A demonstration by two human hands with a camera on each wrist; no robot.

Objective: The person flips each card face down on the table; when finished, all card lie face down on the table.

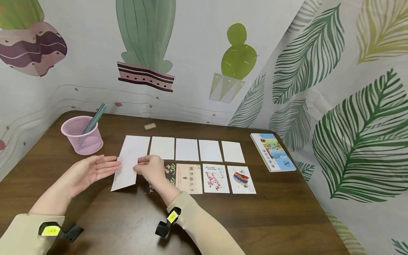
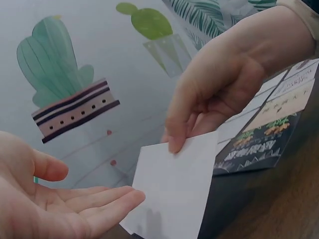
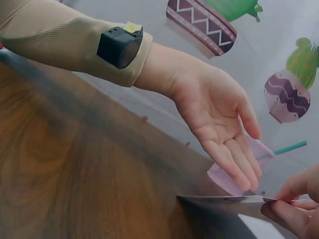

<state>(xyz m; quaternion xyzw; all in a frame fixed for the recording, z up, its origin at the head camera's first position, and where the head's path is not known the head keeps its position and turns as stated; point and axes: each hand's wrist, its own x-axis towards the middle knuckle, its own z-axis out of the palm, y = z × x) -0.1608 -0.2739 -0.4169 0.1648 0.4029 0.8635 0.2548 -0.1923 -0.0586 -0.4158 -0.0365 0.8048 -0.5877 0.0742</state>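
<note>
The right hand (image 1: 149, 169) pinches a blank white card (image 1: 127, 166) by its right edge, thumb under and fingers on top, holding it tilted just above the table (image 1: 95, 219) near the left end of the card rows. The left hand (image 1: 90, 170) is open, palm up and fingers straight, its fingertips (image 2: 127, 196) just at the card's left edge; whether they touch it I cannot tell. Behind lies a row of four blank cards (image 1: 197, 150), and in front of it a row of printed cards (image 1: 216, 179), the leftmost partly under the right hand. A pink cup (image 1: 82, 136) with pens stands near the back left corner, a book (image 1: 272, 151) at the right edge. The pinch is shallow and at one edge only, so the card could sag or slip out and land askew across the printed row; the right wrist could also nudge the printed card beneath it
</note>
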